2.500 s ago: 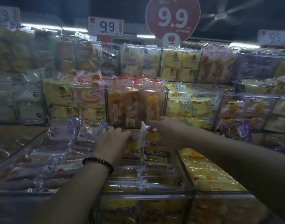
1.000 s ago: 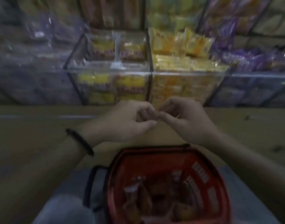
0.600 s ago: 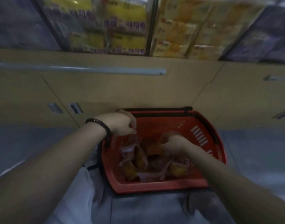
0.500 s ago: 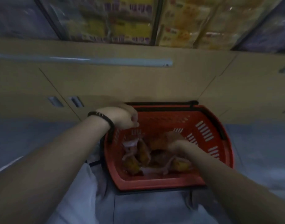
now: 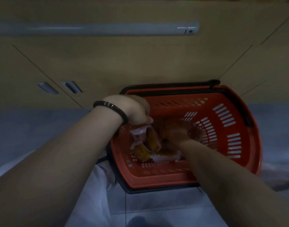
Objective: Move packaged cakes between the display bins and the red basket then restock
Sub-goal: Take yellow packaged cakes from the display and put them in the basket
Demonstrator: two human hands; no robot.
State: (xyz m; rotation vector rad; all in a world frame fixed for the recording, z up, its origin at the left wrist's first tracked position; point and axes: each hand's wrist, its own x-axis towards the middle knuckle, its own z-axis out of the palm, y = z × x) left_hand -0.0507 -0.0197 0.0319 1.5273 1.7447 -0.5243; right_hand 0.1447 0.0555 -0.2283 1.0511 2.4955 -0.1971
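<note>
The red basket point(image 5: 235, 122) stands on the floor below me, with several packaged cakes point(image 5: 152, 142) in clear wrappers piled at its bottom. My left hand point(image 5: 132, 110), a dark bracelet on its wrist, hangs over the basket's left rim. Its fingers are curled down and pinch the pale end of a cake wrapper point(image 5: 139, 132). My right hand point(image 5: 178, 136) is deep inside the basket among the cakes. It is blurred, and its fingers are hidden by the packages. The display bins are out of view.
A beige cabinet front point(image 5: 140, 63) rises right behind the basket, with two recessed handles point(image 5: 48, 88) at the left and a pale rail point(image 5: 107, 29) above. The basket's black handle point(image 5: 173, 86) lies folded along the far rim. Grey floor tiles point(image 5: 157, 207) lie in front.
I turned from the display bins down to the basket. Both hands dropped from in front of the bins into it. The left now reaches a wrapper; the right went deeper among the cakes.
</note>
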